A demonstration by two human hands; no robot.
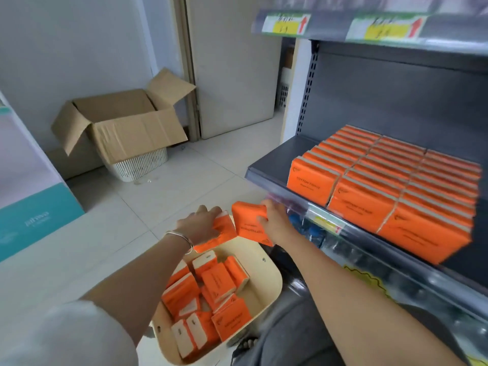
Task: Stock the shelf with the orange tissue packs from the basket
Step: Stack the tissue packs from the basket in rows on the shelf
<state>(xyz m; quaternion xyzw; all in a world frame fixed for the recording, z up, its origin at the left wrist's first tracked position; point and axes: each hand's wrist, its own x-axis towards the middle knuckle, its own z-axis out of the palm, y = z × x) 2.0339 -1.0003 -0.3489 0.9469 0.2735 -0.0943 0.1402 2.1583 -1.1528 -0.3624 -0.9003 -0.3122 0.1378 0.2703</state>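
Right hand (274,220) grips tissue pack (248,223) beside shelf lip (260,178) — left end bare.

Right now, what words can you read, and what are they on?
"COTTON TISSUE": on the front orange tissue pack on the shelf.
White word on the teal box: too blurred to read.
Handwriting on the yellow price tags: too blurred.
Print on the held pack in the right hand: too blurred.
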